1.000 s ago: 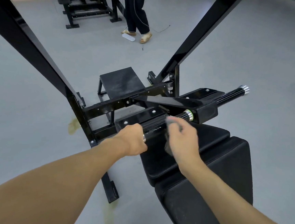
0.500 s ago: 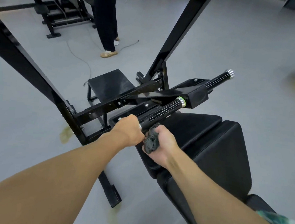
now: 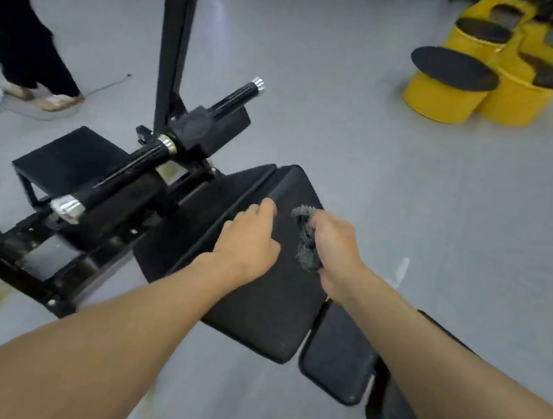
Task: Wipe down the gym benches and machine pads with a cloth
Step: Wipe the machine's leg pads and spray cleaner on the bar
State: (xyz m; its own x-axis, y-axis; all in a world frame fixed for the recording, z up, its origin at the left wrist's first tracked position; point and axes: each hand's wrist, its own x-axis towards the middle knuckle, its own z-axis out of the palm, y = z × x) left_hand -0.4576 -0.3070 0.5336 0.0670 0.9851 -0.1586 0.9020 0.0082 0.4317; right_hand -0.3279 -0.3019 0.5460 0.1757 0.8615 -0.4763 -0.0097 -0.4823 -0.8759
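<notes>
at far left a person's legs [image 3: 26, 37] in dark trousers stand on the grey floor [image 3: 358, 133]. nearer lies a flat black step [image 3: 69, 157], and beside it a black bar [image 3: 124, 172] with silver ends slants up toward a post [image 3: 177, 33]. the left hand [image 3: 249, 240] rests on the big pad [image 3: 259, 308], fingers loosely spread at its upper left edge, holding nothing. just right of it, the right hand [image 3: 335, 244] grips a bunched grey cloth [image 3: 307, 242] over the same pad; whether the cloth touches the pad, i cannot tell. a small pad [image 3: 336, 351] sits just beside the big one, lower right. yellow stools [image 3: 442, 100] with black tops stand well apart at top right.
</notes>
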